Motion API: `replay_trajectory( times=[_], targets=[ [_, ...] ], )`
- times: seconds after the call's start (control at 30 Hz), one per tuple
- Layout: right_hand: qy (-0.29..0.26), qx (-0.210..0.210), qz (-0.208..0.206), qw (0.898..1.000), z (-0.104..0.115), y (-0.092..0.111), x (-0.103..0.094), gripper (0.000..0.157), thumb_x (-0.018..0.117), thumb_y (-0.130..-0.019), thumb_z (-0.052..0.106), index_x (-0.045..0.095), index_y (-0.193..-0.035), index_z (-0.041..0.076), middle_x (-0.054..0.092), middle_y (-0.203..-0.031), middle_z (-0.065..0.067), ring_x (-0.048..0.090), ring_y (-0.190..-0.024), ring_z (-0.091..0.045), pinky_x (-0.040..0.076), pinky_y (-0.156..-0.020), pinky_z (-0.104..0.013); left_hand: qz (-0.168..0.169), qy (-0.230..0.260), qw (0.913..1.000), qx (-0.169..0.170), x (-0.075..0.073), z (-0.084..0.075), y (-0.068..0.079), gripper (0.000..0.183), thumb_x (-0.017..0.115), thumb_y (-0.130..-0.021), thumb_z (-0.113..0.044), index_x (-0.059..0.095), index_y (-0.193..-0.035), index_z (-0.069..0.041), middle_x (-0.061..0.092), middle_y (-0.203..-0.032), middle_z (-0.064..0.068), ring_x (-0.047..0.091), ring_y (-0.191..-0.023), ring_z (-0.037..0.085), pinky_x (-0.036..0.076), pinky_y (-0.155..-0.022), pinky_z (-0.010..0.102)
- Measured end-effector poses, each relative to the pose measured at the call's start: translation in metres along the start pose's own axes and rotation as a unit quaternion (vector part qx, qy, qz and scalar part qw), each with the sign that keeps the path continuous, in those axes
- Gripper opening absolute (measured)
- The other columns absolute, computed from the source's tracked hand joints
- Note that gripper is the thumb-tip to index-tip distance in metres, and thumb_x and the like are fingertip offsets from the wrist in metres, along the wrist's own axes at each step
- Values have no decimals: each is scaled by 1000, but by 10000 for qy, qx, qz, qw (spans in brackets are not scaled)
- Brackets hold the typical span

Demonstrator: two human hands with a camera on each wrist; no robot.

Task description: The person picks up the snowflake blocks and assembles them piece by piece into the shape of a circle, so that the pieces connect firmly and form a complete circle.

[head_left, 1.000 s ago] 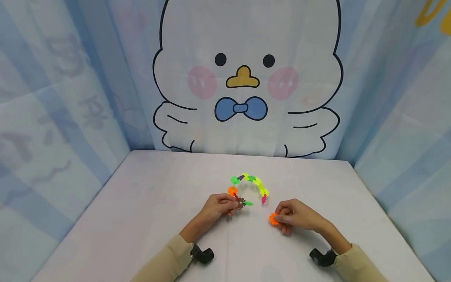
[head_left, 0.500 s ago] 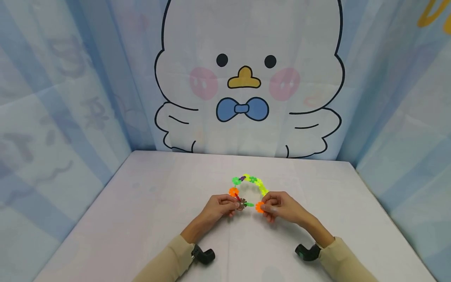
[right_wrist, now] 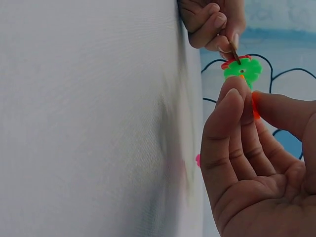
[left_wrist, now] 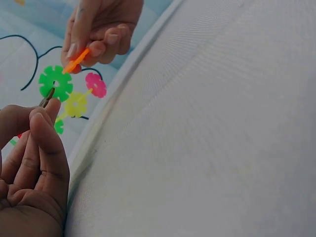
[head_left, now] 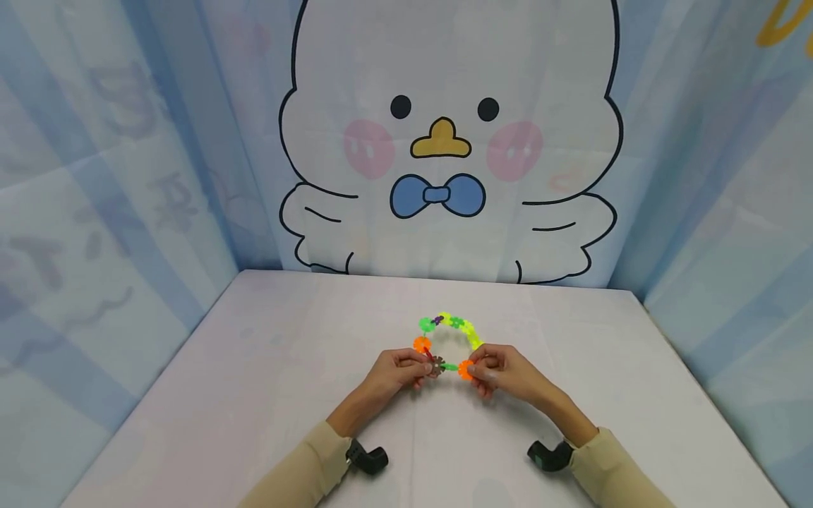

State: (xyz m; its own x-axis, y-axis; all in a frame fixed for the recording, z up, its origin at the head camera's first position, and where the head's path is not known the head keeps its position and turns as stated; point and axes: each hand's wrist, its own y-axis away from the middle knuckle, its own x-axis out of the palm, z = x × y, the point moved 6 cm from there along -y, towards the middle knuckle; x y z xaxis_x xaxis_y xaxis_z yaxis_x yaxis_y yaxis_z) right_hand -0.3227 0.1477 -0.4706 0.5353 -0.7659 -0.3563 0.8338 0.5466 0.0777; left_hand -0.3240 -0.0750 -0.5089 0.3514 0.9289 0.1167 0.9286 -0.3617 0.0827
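A chain of notched, flower-shaped plastic discs curves in an arc on the table. My left hand pinches the brown disc at the near left end of that chain. From the brown disc a green disc sticks out to the right, seen edge-on from the head. My right hand pinches a loose-looking orange disc between thumb and forefinger. Its edge meets the green disc's edge in the head view; whether they interlock I cannot tell. The chain's pink end disc is hidden behind the right hand in the head view.
Another orange disc and several yellow discs form part of the arc. The white table spreads around both hands. A curtain with a cartoon bird stands behind it. Each wrist bears a black camera.
My right hand has moved left and slightly away from me, carrying the orange disc up to the green disc. The left hand has kept its grip on the brown disc.
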Motion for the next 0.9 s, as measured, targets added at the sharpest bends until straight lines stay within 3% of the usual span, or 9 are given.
replay_trajectory(
  times=[0.53, 0.9],
  targets=[
    [70, 130, -156, 9998, 3, 0, 5, 25, 70, -103, 17, 66, -112, -6, 75, -88, -25, 70, -67, -16, 61, -61, -29, 23, 4, 10000, -8, 0, 1, 1, 16, 74, -98, -8, 72, -107, 5, 76, -83, -4, 62, -65, 6, 56, -67, 19],
    [-107, -110, -257, 9996, 2, -4, 7, 20, 69, -102, 10, 66, -108, -9, 75, -85, -22, 68, -65, -10, 61, -61, -26, -79, -90, 9998, 135, 0, -1, 0, 14, 74, -98, -5, 71, -106, 6, 78, -84, -2, 61, -64, 6, 55, -65, 18]
  ],
)
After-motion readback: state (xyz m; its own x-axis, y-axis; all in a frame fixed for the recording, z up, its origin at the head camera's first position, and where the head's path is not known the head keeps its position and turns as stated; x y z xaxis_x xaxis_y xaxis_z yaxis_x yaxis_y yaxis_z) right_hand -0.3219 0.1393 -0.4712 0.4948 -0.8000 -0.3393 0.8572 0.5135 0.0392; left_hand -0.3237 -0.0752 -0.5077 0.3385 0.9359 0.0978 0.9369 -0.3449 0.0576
